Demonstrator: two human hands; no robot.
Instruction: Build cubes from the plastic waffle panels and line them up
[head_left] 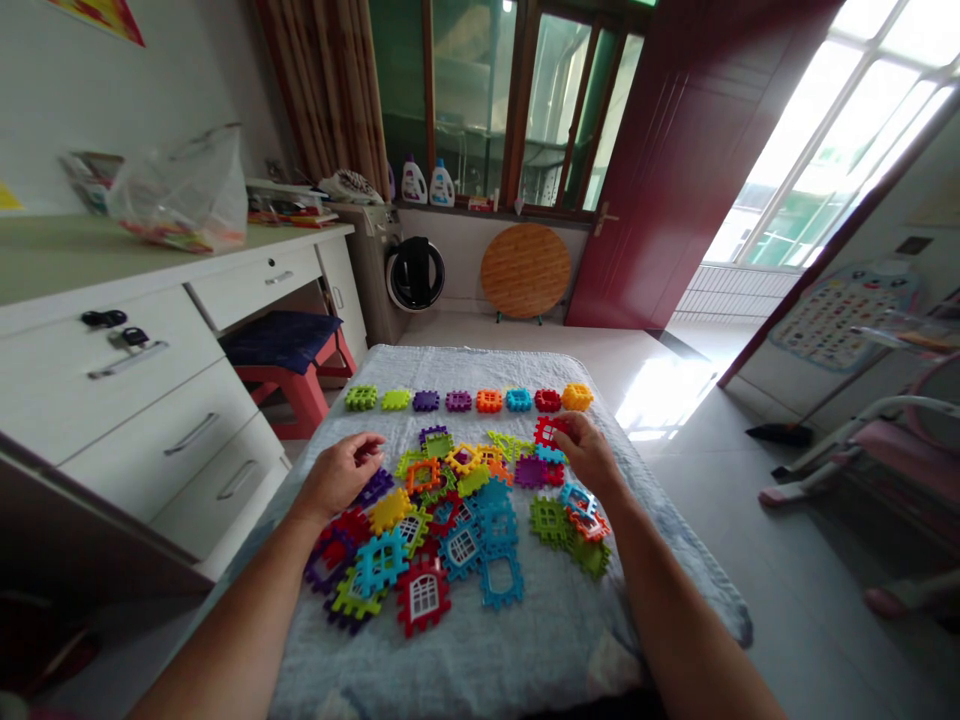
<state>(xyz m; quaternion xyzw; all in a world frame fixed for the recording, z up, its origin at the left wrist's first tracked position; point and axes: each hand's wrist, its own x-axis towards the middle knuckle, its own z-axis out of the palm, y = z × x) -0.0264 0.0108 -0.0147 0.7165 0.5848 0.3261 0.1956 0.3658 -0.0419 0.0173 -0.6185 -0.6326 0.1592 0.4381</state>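
Note:
Between the thumb and fingers of my right hand [589,448] is a red interlocking plastic building tile [546,431] with a window-like opening. It is just in front of the row of stacks, near the red stack [548,400]. My left hand [346,474] hovers at the left edge of the loose pile, fingers loosely bent and apart, with nothing visible in it. Below the hands spreads the pile of notched tiles, among them a blue tile [501,580], a red tile with a white window [424,595], a yellow tile [390,510] and a green tile [550,522].
Along the far side of the cloth-covered table [480,365] runs a row of small colour-sorted stacks, from a green stack [361,398] to a yellow-orange stack [577,397]. A white desk [262,262] and a stool [289,350] stand left; a pink chair [900,450] is right.

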